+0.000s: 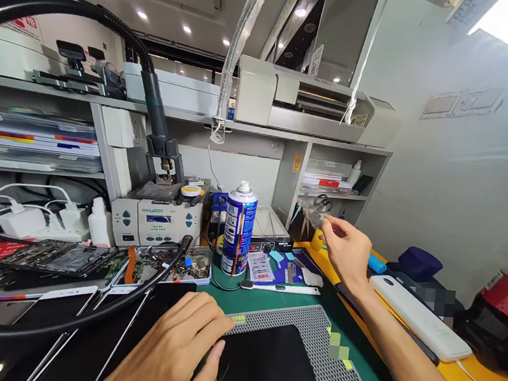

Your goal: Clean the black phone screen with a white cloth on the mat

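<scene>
A black smartphone (267,359), screen dark, lies on a grey perforated mat (340,366). My left hand (181,339) rests at the phone's left edge, with loosely bent fingers and the thumb apart from the index finger. It holds nothing that I can see. Farther back on the right, my right hand (347,247) is raised beside a tool holder (301,222) with tweezers and black-handled scissors (323,203). Its thumb and fingertips are pinched together; whatever is between them is too small to make out.
A blue spray can (239,231) stands behind the mat, with a white-handled brush (280,288) lying near it. A black hose (136,296) crosses the left side, over opened devices and a parts tray (203,281). On the right are a white power bank (421,317) and a dark bottle (499,322).
</scene>
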The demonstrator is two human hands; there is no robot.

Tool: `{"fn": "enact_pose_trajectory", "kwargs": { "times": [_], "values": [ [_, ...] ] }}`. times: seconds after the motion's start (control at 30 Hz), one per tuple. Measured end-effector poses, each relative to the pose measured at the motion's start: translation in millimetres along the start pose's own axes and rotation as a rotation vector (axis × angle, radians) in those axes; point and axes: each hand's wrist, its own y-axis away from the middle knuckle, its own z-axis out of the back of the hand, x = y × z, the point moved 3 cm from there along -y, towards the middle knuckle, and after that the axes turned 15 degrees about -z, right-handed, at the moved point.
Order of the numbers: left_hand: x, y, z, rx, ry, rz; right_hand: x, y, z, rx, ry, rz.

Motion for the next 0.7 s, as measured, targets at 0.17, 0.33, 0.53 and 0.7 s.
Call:
{"fn": "enact_pose_trajectory", "kwargs": {
  "times": [0.17,0.33,0.53,0.7],
  "values": [
    [-1.7,2.1,5.6,-0.173,0.038,0.039,25.8,25.1,12.8,-0.240,-0.230,0.330],
    [4.8,2.4,12.5,-0.232,0.377,0.288,66.5,77.7,28.0,-0.154,-0.304,0.732],
    [1.2,-1.0,9.2,-0.372,1.125,0.474,86.4,135.2,18.9,0.120,-0.254,1.076],
    [-2.5,-0.7,3.9,-0.479,1.355,0.647,81.5,147.8,1.7,0.225,-0.168,1.089]
  ]
}}
